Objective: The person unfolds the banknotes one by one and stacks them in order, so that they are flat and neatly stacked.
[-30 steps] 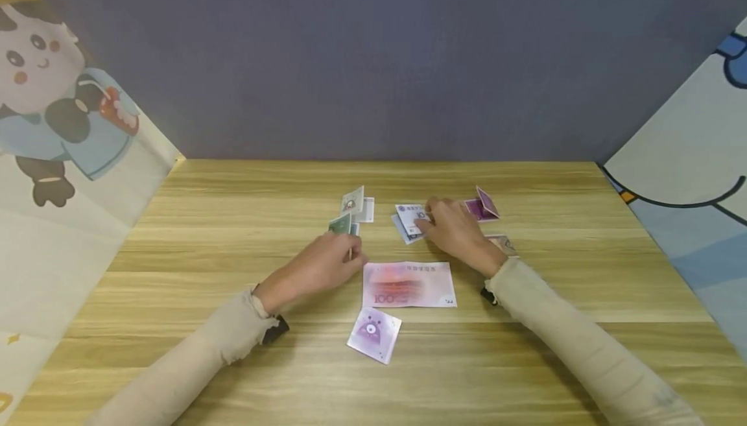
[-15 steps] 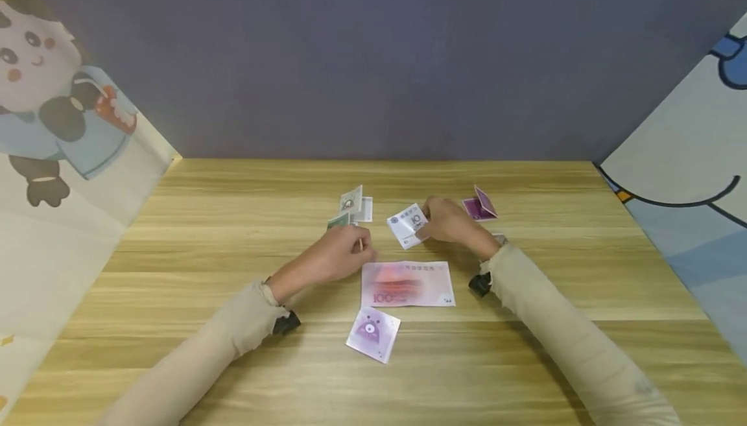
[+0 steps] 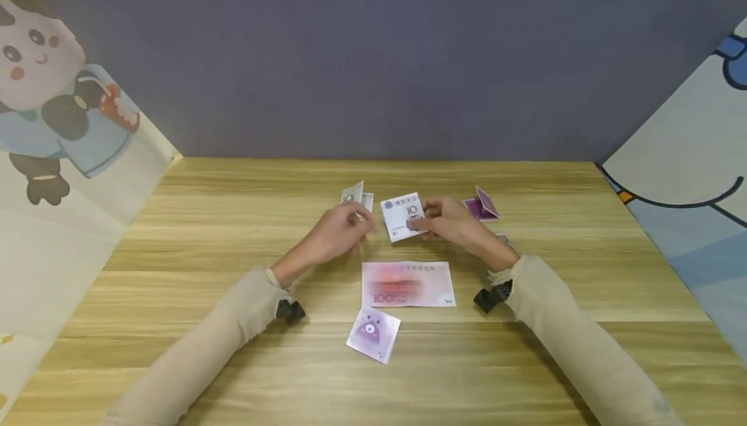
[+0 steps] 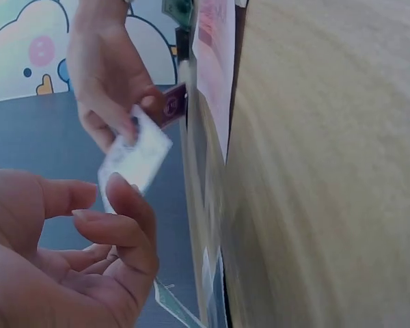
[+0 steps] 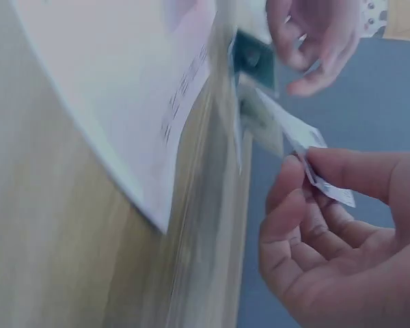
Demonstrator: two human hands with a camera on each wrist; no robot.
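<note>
My right hand (image 3: 452,222) pinches a folded pale banknote (image 3: 399,218) marked 10 between thumb and fingers, raised off the table. In the right wrist view the note (image 5: 301,133) shows nearly edge-on, with the thumb on one face. My left hand (image 3: 343,226) hovers just left of the note, fingers loosely bent and nothing between them. From the left wrist, a small gap separates its thumb from its fingertips, in front of the note (image 4: 140,160). Behind this hand stands a half-folded grey-green note (image 3: 353,192), partly covered.
An opened pink 100 banknote (image 3: 408,284) lies mid-table, touching a folded lilac note (image 3: 373,334) nearer me. A magenta folded note (image 3: 481,207) stands half open at the back right. Another note (image 3: 504,239) peeks out behind my right wrist. A dark wall (image 3: 373,56) closes the far side.
My right hand has picked up the folded 10 banknote from the table, turned it and raised it slightly. My left hand has moved right and away from me, towards that note.
</note>
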